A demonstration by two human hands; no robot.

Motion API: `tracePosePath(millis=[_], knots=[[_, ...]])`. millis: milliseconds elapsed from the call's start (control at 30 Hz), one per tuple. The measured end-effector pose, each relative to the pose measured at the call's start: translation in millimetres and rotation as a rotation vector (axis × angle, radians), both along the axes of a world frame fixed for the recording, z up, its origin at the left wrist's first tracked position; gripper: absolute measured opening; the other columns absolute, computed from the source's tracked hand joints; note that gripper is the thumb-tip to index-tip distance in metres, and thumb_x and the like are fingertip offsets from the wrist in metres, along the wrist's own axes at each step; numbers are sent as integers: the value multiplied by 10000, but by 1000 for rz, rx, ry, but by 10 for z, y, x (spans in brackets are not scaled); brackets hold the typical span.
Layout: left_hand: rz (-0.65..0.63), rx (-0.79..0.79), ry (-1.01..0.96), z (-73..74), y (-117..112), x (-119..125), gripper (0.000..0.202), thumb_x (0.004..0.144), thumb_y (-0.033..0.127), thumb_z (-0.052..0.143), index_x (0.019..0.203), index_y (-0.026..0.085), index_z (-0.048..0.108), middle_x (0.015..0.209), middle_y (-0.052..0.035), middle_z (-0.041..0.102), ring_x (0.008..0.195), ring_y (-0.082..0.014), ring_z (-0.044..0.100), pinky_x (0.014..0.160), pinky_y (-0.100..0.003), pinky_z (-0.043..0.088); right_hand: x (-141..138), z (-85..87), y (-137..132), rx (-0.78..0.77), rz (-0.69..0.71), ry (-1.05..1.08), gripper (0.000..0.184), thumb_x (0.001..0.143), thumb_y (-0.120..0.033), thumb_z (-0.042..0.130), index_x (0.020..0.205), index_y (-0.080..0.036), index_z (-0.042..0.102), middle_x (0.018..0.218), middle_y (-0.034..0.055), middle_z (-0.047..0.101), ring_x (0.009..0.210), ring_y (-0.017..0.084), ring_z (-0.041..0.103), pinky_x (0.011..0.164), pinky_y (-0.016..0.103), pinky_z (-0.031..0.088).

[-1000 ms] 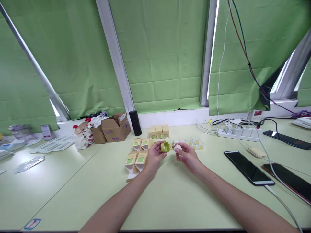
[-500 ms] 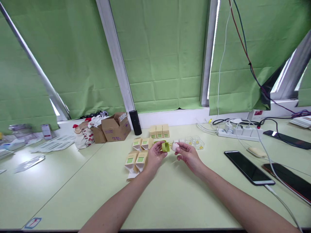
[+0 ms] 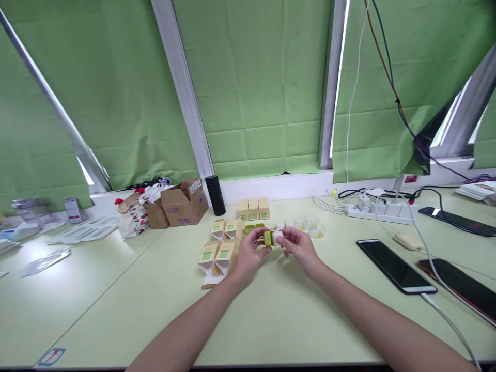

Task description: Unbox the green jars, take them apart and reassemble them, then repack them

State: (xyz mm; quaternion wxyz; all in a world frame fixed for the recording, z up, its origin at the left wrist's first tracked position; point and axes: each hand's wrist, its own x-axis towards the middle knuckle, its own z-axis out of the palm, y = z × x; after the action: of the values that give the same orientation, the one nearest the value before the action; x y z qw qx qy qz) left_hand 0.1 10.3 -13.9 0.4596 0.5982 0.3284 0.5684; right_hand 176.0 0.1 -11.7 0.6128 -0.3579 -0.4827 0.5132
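Above the middle of the table, my left hand (image 3: 251,249) is closed on a small green case (image 3: 268,238). From the other side, my right hand (image 3: 301,249) pinches a white rounded piece (image 3: 276,237) against the case's right side; its left end looks to be inside the opening, though fingers hide part of it. Just behind my hands lie more green cases (image 3: 253,226), white pieces (image 3: 284,225) and clear round plastic pieces (image 3: 310,226) with yellow spots. Left of my left hand stand several small open cardboard boxes (image 3: 207,257) with green squares.
Three small boxes (image 3: 253,209) stand at the back, near a black cylinder (image 3: 215,195) and a brown carton (image 3: 185,204). To the right are a phone (image 3: 396,266) on a cable, a second phone (image 3: 461,287) and a power strip (image 3: 380,213).
The white piece and the green case were apart and now meet, the piece partly inside the case. My left hand has moved slightly right with the case.
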Motion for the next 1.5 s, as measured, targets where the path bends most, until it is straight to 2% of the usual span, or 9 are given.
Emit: tracePosePath(millis=[467, 867, 1267, 1500], knots=[[15, 16, 73, 12, -28, 18, 485, 664, 42, 790, 1124, 170, 706, 1165, -108, 739, 1076, -251, 709, 964, -400, 563, 26, -23, 6, -6, 0, -60, 545, 587, -604, 916, 855, -146, 791, 635, 24, 665, 559, 141, 559, 448, 252, 461], [38, 22, 146, 22, -41, 9, 486, 674, 55, 784, 1142, 164, 710, 1159, -108, 744, 1027, -233, 712, 947, -394, 578, 28, -43, 24, -7, 22, -92, 572, 589, -643, 887, 845, -141, 786, 627, 27, 657, 575, 155, 572, 459, 258, 475], [58, 54, 187, -1, -50, 13, 440, 675, 103, 825, 1092, 167, 700, 1086, -86, 745, 985, -220, 709, 918, -377, 575, 33, -78, 32, 3, 25, -131, 576, 664, -693, 831, 816, -141, 770, 548, -11, 599, 478, 122, 529, 487, 273, 468], [81, 80, 217, -12, -69, 30, 406, 704, 125, 824, 1086, 180, 698, 1069, -76, 739, 978, -213, 703, 912, -367, 571, -6, -40, -6, -18, 20, -41, 656, 634, -641, 875, 1055, -144, 793, 626, -9, 649, 548, 141, 553, 532, 320, 567]])
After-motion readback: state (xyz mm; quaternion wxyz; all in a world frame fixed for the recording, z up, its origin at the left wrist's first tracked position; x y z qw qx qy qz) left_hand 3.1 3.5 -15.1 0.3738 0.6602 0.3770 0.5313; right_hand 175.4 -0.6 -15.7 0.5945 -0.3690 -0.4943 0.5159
